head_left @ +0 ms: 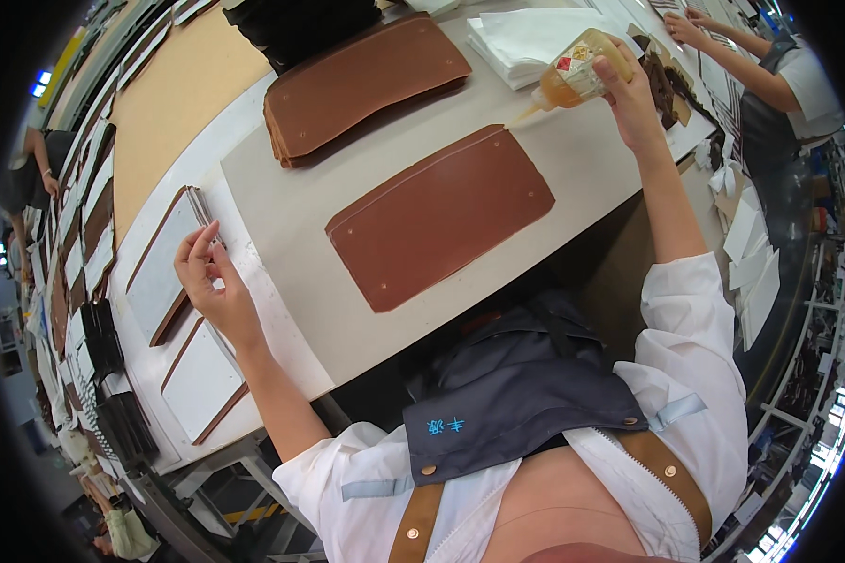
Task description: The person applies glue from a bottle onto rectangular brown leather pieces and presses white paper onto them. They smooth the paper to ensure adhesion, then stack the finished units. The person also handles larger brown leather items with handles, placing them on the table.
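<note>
A reddish-brown leather panel (pixel 441 220) with small holes near its corners lies flat on the pale work board. Along its far edge runs a thin, light line. My right hand (pixel 626 84) grips a squeeze bottle of amber liquid (pixel 573 75), tipped so that its nozzle points down at the panel's far right corner. Whether the tip touches the leather I cannot tell. Raised over the left side of the table, my left hand (pixel 214 281) is empty with its fingers loosely curled and apart. It is nearest to a stack of white-faced, brown-edged panels (pixel 160 267).
A thick stack of brown leather panels (pixel 366 84) stands at the back, beside a black item (pixel 296 28). White sheets (pixel 526 42) lie behind the bottle. Another white-faced panel (pixel 204 380) is at the left near edge. Co-workers stand at far right (pixel 789 84) and far left.
</note>
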Demonstrator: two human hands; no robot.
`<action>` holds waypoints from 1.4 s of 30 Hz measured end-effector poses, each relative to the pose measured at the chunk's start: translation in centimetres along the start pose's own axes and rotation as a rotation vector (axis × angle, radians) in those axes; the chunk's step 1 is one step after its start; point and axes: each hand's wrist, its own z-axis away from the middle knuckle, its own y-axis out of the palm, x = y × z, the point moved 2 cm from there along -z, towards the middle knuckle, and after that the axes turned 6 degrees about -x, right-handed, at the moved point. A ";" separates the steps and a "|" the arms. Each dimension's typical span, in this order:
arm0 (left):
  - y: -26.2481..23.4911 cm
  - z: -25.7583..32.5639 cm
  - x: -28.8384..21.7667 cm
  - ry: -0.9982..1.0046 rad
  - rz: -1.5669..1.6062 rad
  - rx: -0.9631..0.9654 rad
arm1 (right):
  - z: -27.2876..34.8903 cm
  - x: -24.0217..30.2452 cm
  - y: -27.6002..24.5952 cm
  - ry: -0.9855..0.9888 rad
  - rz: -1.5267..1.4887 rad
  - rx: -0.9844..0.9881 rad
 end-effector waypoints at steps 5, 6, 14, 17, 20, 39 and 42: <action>0.0 0.1 0.2 0.005 0.008 0.004 | -0.1 -0.2 -1.0 -0.017 0.060 0.034; -0.1 0.1 0.2 0.006 0.004 0.003 | -0.4 -0.9 -1.9 -0.009 0.089 0.042; 0.1 0.1 0.2 0.010 0.006 0.008 | 1.0 -0.7 -3.2 0.023 0.127 0.062; 0.1 0.0 0.2 0.012 0.008 0.015 | 2.2 0.3 -2.9 0.023 0.075 0.067; -0.1 0.0 0.3 0.017 -0.002 0.017 | 2.9 0.0 -4.0 0.070 0.034 0.070; 0.0 0.2 0.4 -0.013 0.005 0.031 | 18.4 2.5 -5.1 0.210 -0.367 -0.361; 0.1 0.2 0.6 -0.026 0.030 0.025 | 20.6 2.2 -4.3 0.106 -0.272 -0.518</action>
